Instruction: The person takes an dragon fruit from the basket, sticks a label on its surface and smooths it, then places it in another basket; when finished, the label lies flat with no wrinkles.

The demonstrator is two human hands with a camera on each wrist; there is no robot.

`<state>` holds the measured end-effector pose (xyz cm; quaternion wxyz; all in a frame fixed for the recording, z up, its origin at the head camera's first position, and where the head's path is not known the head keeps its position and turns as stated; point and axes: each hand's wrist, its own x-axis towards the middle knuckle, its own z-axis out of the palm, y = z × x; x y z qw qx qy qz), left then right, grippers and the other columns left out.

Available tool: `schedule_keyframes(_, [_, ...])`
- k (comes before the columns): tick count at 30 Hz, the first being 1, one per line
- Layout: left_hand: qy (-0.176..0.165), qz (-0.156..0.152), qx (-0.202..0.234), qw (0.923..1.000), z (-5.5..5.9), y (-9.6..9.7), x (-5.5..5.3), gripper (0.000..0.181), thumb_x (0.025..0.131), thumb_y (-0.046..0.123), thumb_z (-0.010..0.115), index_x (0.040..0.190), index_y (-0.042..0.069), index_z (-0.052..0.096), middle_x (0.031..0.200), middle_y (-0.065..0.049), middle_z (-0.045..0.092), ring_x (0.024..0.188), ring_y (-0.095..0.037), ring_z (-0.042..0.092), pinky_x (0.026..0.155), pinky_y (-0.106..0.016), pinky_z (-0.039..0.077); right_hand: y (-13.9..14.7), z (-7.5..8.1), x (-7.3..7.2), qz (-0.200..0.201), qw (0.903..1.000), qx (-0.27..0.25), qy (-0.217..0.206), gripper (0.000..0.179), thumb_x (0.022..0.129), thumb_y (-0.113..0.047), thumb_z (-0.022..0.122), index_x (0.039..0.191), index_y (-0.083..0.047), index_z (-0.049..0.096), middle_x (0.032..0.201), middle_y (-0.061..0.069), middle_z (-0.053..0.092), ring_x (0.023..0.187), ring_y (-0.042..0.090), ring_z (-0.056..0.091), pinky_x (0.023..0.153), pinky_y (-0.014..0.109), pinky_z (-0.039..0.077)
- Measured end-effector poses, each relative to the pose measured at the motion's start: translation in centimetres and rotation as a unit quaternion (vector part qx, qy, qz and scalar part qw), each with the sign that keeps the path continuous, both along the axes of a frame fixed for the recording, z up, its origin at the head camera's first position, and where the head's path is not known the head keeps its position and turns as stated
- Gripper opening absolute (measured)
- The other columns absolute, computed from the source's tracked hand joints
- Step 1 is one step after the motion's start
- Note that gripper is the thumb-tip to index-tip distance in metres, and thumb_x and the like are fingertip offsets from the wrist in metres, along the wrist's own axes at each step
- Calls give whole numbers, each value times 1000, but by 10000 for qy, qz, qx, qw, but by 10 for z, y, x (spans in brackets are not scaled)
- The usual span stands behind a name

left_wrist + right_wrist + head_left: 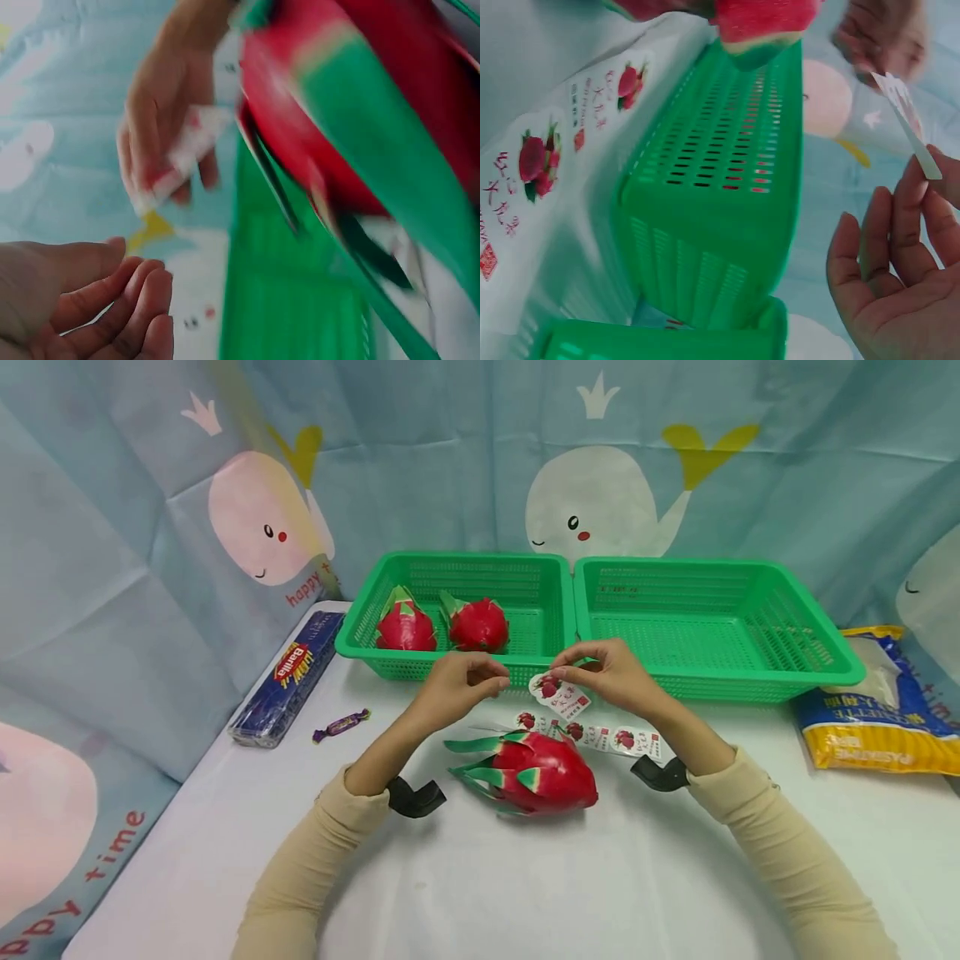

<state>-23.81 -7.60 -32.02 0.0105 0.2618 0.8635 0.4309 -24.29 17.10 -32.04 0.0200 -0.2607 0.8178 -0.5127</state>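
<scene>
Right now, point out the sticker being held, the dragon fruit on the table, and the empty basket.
sticker (pixel 558 692), head view, its printed face.
dragon fruit (pixel 551 777), head view, its red body.
empty basket (pixel 712 647), head view, its bare floor.

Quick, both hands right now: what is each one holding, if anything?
Left hand: fingers curled, nothing visibly held, just off the sticker.
Right hand: pinches the sticker.

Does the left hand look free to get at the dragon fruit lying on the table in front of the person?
Probably yes. The left hand hovers just above and behind the dragon fruit, with nothing between them. Only the right hand pinches the sticker.
</scene>
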Motion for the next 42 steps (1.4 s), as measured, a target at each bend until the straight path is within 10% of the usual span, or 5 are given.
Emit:
schedule_keyframes(8, [52, -444, 162, 9989, 11, 29, 7, 12, 86, 16, 65, 88, 5, 69, 79, -6, 68, 66, -11, 61, 61, -22, 50, -2, 5, 11, 84, 9999, 107, 43, 16, 86, -14, 65, 96, -2, 70, 92, 13, 69, 79, 13, 66, 69, 25, 55])
schedule_keyframes(17, [-371, 126, 1018, 9940, 3, 27, 12, 12, 84, 14, 66, 87, 2, 69, 78, -13, 67, 64, -19, 56, 56, -24, 46, 23, 6, 31, -1424, 9897, 108, -55, 34, 89, -31, 60, 111, -6, 65, 112, 10, 65, 98, 2, 55, 82, 22, 47])
schedule_keyframes(27, [-717, 208, 1434, 9868, -5, 37, 35, 11, 83, 14, 66, 84, 3, 69, 75, -13, 67, 64, -25, 61, 57, -28, 51, 27, -10, 50, -1190, 9882, -103, -959, 27, 85, -27, 66, 96, -2, 66, 81, -7, 67, 73, 9, 59, 66, 23, 49])
schedule_keyframes(42, [-682, 579, 123, 9959, -24, 47, 67, 13, 75, 16, 60, 62, 16, 61, 46, 5, 42, 46, -4, 35, 40, -19, 21, 38, -42, 39, 265, 9735, 155, -2266, 20, 88, -18, 62, 93, 1, 61, 79, -6, 61, 78, 11, 58, 82, 39, 52])
